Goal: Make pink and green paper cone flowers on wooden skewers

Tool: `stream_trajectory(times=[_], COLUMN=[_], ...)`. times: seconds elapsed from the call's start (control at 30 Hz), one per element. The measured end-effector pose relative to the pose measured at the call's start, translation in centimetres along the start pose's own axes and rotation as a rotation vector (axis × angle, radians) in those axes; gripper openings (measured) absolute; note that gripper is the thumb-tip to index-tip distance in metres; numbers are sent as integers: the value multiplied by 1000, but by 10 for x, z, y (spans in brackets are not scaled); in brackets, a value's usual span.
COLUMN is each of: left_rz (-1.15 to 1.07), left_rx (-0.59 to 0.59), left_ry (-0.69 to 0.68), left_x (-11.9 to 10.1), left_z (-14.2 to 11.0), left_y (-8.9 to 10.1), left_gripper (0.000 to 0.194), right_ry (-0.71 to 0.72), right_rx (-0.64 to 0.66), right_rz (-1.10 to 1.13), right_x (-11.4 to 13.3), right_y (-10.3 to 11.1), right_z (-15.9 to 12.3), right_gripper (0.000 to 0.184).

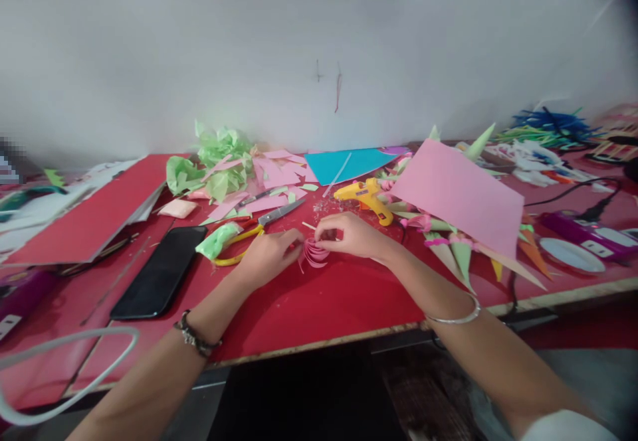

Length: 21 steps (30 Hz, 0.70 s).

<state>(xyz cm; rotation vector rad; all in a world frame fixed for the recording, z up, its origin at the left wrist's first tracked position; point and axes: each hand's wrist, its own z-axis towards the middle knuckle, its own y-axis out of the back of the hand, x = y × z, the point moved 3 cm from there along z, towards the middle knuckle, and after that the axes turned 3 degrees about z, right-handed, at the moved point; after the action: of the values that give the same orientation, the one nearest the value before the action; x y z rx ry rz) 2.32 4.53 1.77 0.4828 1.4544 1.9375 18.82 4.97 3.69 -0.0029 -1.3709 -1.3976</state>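
Between my two hands, low over the red tabletop (339, 301), is a piece of fringed pink paper (315, 256) with thin strips curling downward. My left hand (273, 255) is closed, its thumb and fingertips pinching the left side of the paper. From the right, my right hand (351, 235) pinches the upper part of the same paper. A thin pale stick (309, 226) pokes out by the right fingertips; whether it is joined to the paper, I cannot tell. Yellow-handled scissors (282, 212) lie just beyond my left hand. A yellow glue gun (366, 196) rests past my right hand.
A black phone (158, 273) lies at left, beside a red board (94, 212). Green crumpled paper (224, 152) and pink scraps (279, 172) are piled behind. At right, a pink sheet (461, 192) covers paper cones (462, 262), near a white dish (572, 256) and a purple power strip (593, 235).
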Motion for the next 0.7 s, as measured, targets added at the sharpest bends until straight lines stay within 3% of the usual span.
stream_trajectory(times=[0.13, 0.47, 0.7], left_rz=[21, -219, -240], left_rx=[16, 8, 2], left_ry=[7, -31, -24], left_x=[0, -1, -2], left_z=[0, 1, 1], left_y=[1, 4, 4], left_gripper=[16, 15, 15], right_ry=[2, 27, -4], right_rx=[17, -2, -14], right_rz=[-12, 2, 20], right_x=[-1, 0, 3], right_y=[-2, -2, -1], right_z=[0, 1, 1], right_gripper=[8, 10, 9])
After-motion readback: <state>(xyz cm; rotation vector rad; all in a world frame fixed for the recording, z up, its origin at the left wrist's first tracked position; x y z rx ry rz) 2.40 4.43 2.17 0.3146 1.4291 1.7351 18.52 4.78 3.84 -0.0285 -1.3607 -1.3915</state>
